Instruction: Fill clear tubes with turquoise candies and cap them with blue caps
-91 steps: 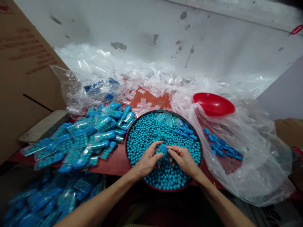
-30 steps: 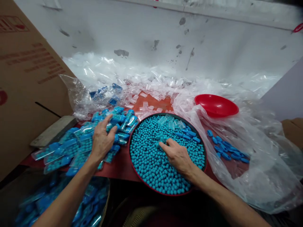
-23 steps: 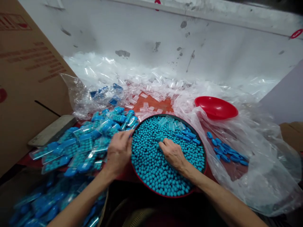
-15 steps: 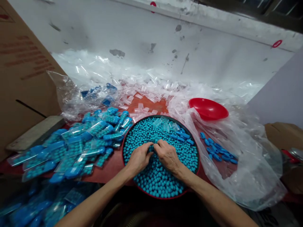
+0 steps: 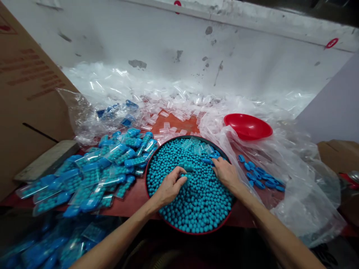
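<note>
My left hand (image 5: 170, 186) is closed on a clear plastic case (image 5: 185, 167) filled with turquoise beads, tilted over the bead-filled round tub. Turquoise balls (image 5: 193, 209) fill the tub (image 5: 147, 183), which has a red outer rim. At the tub's right side, my right hand (image 5: 226, 173) has its fingertips bent in on a blue cap (image 5: 206, 161); its grip is partly hidden. More blue caps (image 5: 215, 154) lie beside those fingers. Several empty clear cases (image 5: 197, 149) rest on the beads at the back of the tub.
Filled cases with blue caps (image 5: 92, 175) are heaped at left. Loose blue caps (image 5: 259, 175) lie at right by a plastic bag (image 5: 297, 186) and a red bowl (image 5: 248, 127). Clear empties (image 5: 165, 129) are scattered behind the tub. A cardboard box (image 5: 30, 93) stands at far left.
My right hand has left my left hand and moved right to the blue caps in the tub. My left hand stays near the middle, still on the clear case.
</note>
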A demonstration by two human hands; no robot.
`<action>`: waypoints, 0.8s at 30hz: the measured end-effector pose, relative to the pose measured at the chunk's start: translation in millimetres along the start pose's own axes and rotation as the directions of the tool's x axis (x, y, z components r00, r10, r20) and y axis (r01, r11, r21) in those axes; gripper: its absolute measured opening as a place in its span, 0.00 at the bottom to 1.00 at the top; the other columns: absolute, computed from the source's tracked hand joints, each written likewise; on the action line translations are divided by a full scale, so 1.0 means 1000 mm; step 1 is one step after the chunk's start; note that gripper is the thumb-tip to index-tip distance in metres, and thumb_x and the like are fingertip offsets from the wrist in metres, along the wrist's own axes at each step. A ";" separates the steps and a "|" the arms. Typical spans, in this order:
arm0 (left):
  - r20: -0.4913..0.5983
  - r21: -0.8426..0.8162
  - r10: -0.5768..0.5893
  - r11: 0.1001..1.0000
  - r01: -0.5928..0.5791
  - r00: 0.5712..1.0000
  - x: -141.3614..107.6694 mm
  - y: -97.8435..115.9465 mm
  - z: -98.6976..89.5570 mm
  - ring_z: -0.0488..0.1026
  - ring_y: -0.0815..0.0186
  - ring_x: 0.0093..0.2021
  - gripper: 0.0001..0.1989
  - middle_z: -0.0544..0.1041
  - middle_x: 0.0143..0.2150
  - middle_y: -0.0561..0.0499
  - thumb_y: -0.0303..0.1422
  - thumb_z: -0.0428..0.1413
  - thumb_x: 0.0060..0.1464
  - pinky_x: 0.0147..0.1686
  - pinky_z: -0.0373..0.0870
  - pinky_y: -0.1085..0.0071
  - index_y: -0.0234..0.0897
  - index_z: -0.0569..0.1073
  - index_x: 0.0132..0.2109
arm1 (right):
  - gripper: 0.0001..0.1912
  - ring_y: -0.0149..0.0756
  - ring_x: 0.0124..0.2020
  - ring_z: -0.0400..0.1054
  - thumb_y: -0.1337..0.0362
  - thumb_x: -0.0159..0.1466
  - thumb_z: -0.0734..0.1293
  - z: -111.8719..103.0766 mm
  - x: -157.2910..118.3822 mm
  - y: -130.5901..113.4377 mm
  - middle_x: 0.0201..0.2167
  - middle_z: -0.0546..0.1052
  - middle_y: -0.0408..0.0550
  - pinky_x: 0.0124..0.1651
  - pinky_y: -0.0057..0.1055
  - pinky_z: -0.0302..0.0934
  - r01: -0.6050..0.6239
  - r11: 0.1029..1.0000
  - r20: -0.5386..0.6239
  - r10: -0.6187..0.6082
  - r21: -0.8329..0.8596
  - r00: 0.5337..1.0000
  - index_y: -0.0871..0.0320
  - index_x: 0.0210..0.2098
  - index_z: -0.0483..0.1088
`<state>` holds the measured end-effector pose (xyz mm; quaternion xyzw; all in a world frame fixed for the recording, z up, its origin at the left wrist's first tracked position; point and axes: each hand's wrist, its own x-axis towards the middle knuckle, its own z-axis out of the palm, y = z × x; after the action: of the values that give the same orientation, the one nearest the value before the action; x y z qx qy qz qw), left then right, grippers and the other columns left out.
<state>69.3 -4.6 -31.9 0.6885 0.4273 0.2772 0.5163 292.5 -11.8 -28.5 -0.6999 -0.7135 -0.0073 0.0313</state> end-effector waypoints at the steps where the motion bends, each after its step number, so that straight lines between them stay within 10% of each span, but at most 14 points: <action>1: 0.020 -0.100 -0.034 0.994 0.036 0.999 0.000 -0.001 0.003 0.64 0.71 0.27 0.09 0.65 0.26 0.56 0.37 0.46 0.52 0.29 0.63 0.74 0.37 0.62 0.37 | 0.10 0.34 0.30 0.67 0.65 0.60 0.58 0.004 0.001 0.004 0.35 0.70 0.51 0.29 0.27 0.57 -0.021 0.999 0.042 0.023 -0.045 0.999 0.58 0.39 0.66; 5: 0.133 -0.405 -0.170 0.890 0.210 0.976 0.000 -0.003 0.012 0.67 0.71 0.25 0.12 0.65 0.27 0.56 0.39 0.48 0.50 0.22 0.65 0.76 0.37 0.59 0.38 | 0.11 0.34 0.33 0.68 0.66 0.59 0.58 0.019 0.002 0.008 0.34 0.71 0.49 0.32 0.27 0.58 -0.046 0.986 0.069 0.035 0.162 0.997 0.59 0.40 0.66; 12: 0.239 -0.424 -0.225 0.851 0.310 0.944 -0.001 -0.004 0.015 0.68 0.73 0.22 0.15 0.68 0.29 0.53 0.38 0.50 0.48 0.15 0.59 0.81 0.36 0.59 0.41 | 0.18 0.29 0.18 0.64 0.63 0.62 0.52 0.013 -0.011 0.013 0.27 0.74 0.44 0.22 0.27 0.60 -0.172 0.765 0.232 0.030 0.621 0.972 0.61 0.49 0.60; 18: 0.243 -0.412 -0.243 0.851 0.327 0.939 -0.001 -0.004 0.015 0.67 0.73 0.21 0.14 0.69 0.27 0.54 0.37 0.51 0.47 0.16 0.59 0.81 0.36 0.60 0.40 | 0.21 0.41 0.52 0.56 0.73 0.60 0.55 0.002 -0.012 0.011 0.53 0.62 0.53 0.49 0.42 0.52 0.285 0.957 -0.012 -0.285 0.058 0.958 0.52 0.51 0.61; 24: 0.224 -0.399 -0.243 0.861 0.316 0.944 -0.003 -0.003 0.015 0.66 0.74 0.19 0.14 0.69 0.26 0.55 0.37 0.52 0.47 0.14 0.57 0.82 0.36 0.61 0.40 | 0.08 0.40 0.43 0.62 0.68 0.60 0.58 0.013 -0.002 -0.005 0.36 0.72 0.52 0.43 0.36 0.53 0.326 0.939 0.077 -0.319 -0.110 0.945 0.60 0.37 0.67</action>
<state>79.7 -13.9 -39.6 0.5087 0.4068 0.2281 0.7236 287.1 -13.6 -41.4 -0.5741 -0.8173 -0.0351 -0.0335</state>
